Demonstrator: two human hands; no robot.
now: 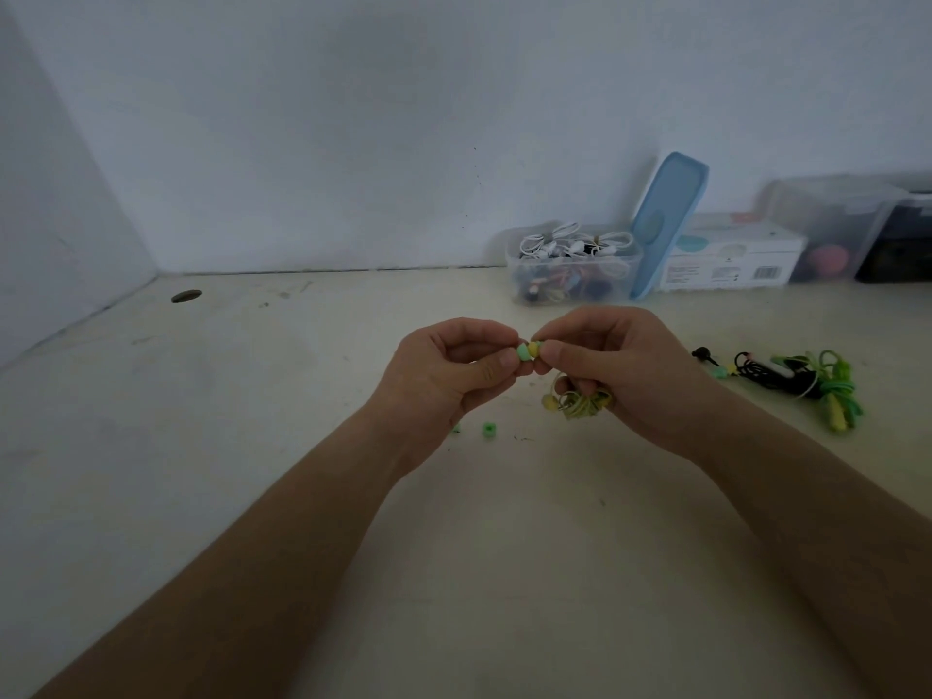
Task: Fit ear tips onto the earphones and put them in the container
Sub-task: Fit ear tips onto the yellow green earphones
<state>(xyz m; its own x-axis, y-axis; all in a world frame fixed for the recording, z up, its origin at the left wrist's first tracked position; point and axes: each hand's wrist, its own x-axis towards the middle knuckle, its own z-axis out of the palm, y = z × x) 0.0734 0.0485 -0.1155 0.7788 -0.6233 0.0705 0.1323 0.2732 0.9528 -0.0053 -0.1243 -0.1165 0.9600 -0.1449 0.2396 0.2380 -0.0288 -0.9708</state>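
Green silicone sits at the middle of the frame: a green ear tip (523,351) pinched by your left hand (454,375), thumb and forefinger clamped on it and the other fingers (469,351) curled in above the palm. Your right hand (620,370) meets it from the right, its thumb and forefinger closed on a yellow earbud (535,347). Tip and bud touch; you cannot tell from here how far the tip is seated. The lower fingers of the right hand also grip the bundled yellow cord (580,403), and the second bud (548,401) hangs at its left edge. Both hands are raised above the counter (302,496).

Just below your left hand a loose green ear tip (487,430) lies on the counter, with a smaller green speck to its left that is too small to make out. At the right of the frame, well apart from your hands, lies a heap of earphones (807,380) in green, black and white cords.

The container (514,264), clear plastic, stands at the back of the counter against the wall, right of centre, with white and dark earphones in it. Its blue lid (665,224) leans upright against its right side. A white box (731,259) and a clear bin (832,229) stand further right. A round hole (186,296) shows in the counter at the left.
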